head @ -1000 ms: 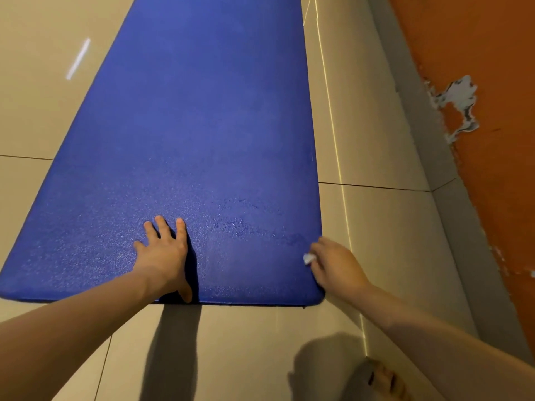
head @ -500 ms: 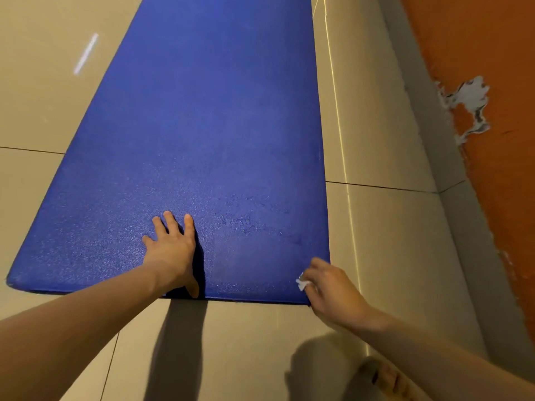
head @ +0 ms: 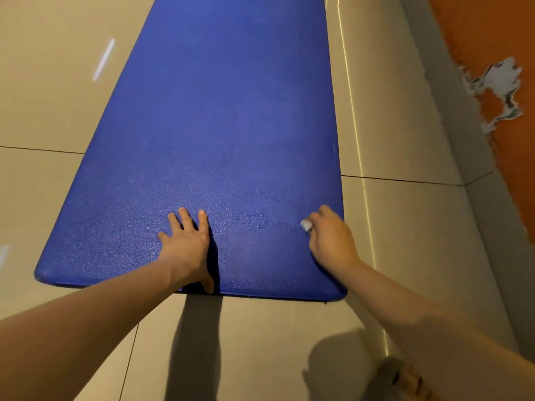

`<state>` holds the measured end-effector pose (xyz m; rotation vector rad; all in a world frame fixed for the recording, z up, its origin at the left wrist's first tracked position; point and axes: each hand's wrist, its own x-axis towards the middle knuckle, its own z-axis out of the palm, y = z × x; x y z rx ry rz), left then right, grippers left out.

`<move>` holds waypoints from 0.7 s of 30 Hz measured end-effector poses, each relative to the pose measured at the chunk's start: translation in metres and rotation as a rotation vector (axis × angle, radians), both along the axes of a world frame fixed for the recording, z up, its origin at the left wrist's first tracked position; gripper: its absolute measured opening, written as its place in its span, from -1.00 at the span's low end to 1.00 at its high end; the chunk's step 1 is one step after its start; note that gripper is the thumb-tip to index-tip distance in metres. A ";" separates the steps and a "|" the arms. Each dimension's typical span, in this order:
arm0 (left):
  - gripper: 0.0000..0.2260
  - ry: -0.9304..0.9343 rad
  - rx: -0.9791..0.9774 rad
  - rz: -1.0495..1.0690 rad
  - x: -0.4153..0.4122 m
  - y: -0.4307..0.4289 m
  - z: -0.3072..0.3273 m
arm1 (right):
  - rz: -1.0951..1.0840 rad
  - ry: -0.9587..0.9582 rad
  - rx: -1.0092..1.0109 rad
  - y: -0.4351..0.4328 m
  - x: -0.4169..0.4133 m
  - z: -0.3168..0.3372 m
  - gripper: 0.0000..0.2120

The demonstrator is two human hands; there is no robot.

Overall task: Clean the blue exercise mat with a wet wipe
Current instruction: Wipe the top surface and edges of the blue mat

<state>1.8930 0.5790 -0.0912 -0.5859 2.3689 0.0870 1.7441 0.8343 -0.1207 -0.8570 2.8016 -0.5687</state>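
Down on the tiled floor (head: 260, 342) lies the blue exercise mat (head: 225, 125), long and pebbled, running alongside the orange wall (head: 498, 39); a darker damp patch shows near its near right corner. Left hand (head: 188, 244) rests flat on it, fingers (head: 185, 218) spread. Right hand (head: 333, 241) curls at the mat's right edge, pinching a small white wet wipe (head: 306, 225) against the mat.

One head-worn camera looks steeply down and forward along the mat (head: 220, 117), close above both hands.
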 end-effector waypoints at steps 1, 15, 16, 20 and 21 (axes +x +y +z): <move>0.47 0.001 0.002 0.001 0.000 0.000 -0.001 | 0.089 -0.023 0.011 0.011 0.019 0.004 -0.87; 0.48 -0.012 -0.006 -0.006 -0.001 0.000 0.000 | 0.496 0.118 0.212 0.012 -0.018 0.010 -0.92; 0.48 -0.015 -0.004 -0.007 -0.001 0.000 0.001 | 0.390 0.155 0.190 0.003 -0.035 0.009 -0.94; 0.48 -0.015 0.000 -0.003 -0.001 0.000 0.001 | -0.040 0.073 0.074 -0.029 -0.067 0.001 -0.89; 0.48 -0.016 0.002 -0.001 -0.001 0.000 0.001 | -0.078 0.017 0.028 -0.034 -0.055 0.001 -0.89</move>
